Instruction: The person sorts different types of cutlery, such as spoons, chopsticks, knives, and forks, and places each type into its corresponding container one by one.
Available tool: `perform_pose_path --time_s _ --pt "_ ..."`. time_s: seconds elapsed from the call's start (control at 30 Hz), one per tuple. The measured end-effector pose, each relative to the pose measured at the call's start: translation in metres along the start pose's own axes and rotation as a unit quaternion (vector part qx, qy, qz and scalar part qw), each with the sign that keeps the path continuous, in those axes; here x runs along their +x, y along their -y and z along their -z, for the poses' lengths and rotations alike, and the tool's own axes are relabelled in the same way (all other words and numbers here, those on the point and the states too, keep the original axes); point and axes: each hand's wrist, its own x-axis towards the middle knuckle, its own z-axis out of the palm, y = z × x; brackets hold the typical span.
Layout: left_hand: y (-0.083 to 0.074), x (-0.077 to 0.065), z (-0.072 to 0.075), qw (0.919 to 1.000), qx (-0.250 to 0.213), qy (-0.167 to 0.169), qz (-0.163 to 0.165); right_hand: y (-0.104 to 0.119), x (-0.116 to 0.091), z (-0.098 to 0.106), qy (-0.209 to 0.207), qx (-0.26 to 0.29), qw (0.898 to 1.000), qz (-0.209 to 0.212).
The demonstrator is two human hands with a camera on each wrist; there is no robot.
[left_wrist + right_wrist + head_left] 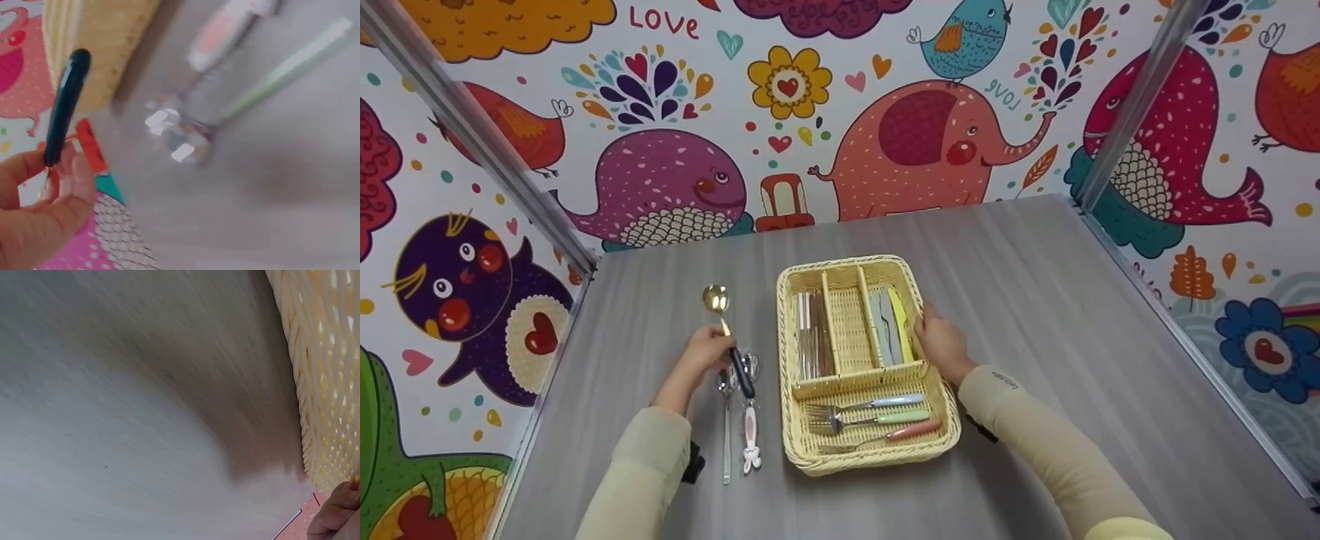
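Observation:
My left hand pinches a spoon with a dark green-blue handle and a gold bowl, the bowl pointing to the back. In the left wrist view its handle rises from between thumb and fingers. Just under it on the table lie a spoon with a white rabbit handle and one with a pale green handle. At the right side of a cream woven basket, my right hand grips the rim; the right wrist view catches only some fingers against the wickerwork.
Chopsticks fill the basket's back left compartment, and knives, one of them yellow, its back right one. Three forks with blue, green and pink handles lie in front. Patterned panels on metal posts enclose the grey table.

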Motion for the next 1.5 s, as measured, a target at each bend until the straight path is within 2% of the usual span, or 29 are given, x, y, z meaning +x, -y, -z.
perform_pose_path --time_s 0.1,0.17,0.2,0.27,0.3,0.33,0.37,0.5,0.6,0.7,0.8,0.9,1.0,1.1,1.13,1.23,1.5 --pt "-0.002 0.036 -0.032 1.0000 -0.005 -0.003 0.002 -0.001 0.001 0.001 0.000 0.001 1.000 -0.003" --pt "0.001 0.058 -0.056 0.9998 -0.016 0.003 -0.010 -0.001 0.000 0.002 -0.001 -0.004 1.000 -0.004" --pt "-0.003 0.065 -0.071 0.9999 -0.013 -0.003 -0.008 -0.001 0.000 0.002 0.000 -0.005 1.000 -0.004" --pt "-0.002 0.079 -0.097 0.9991 -0.020 -0.002 -0.037 -0.001 0.000 0.001 0.000 -0.006 1.000 -0.005" --pt "-0.009 0.078 -0.111 0.9993 -0.007 -0.009 -0.035 -0.001 0.000 0.001 0.000 -0.004 1.000 -0.005" --pt "-0.022 0.072 -0.123 0.9995 0.014 -0.012 -0.026 -0.001 -0.001 0.001 -0.002 -0.003 1.000 -0.004" --pt "-0.033 0.065 -0.134 0.9989 0.032 -0.016 -0.030 0.000 -0.001 0.001 -0.006 -0.003 1.000 -0.002" --pt "-0.094 0.016 -0.163 0.9912 0.124 -0.045 -0.012 0.001 -0.001 -0.002 -0.016 -0.012 1.000 0.012" --pt "-0.126 -0.018 -0.174 0.9853 0.150 -0.079 -0.021 0.000 -0.001 -0.003 -0.014 -0.021 1.000 0.014" --pt "-0.124 -0.023 -0.180 0.9803 0.153 -0.109 -0.060 -0.001 -0.001 -0.003 -0.010 -0.021 1.000 0.007" --pt "-0.115 -0.016 -0.187 0.9758 0.163 -0.120 -0.084 -0.001 0.001 -0.003 -0.009 -0.016 1.000 0.003" --pt "-0.100 -0.001 -0.196 0.9724 0.183 -0.113 -0.090 -0.001 0.001 -0.002 -0.004 -0.014 1.000 0.001" --pt "-0.095 0.005 -0.203 0.9720 0.203 -0.090 -0.077 0.000 0.000 0.000 -0.007 -0.016 1.000 0.000" --pt "-0.095 0.006 -0.208 0.9701 0.223 -0.064 -0.071 0.001 -0.001 0.001 -0.008 -0.014 1.000 0.001" --pt "-0.101 0.000 -0.209 0.9722 0.221 -0.051 -0.059 0.001 -0.001 0.000 -0.007 -0.014 1.000 0.000" --pt "-0.102 -0.001 -0.211 0.9754 0.214 -0.028 -0.045 0.001 -0.002 0.000 -0.006 -0.011 1.000 -0.001" --pt "-0.101 -0.002 -0.214 0.9765 0.212 -0.015 -0.035 0.000 -0.001 0.001 -0.001 -0.016 1.000 0.002"
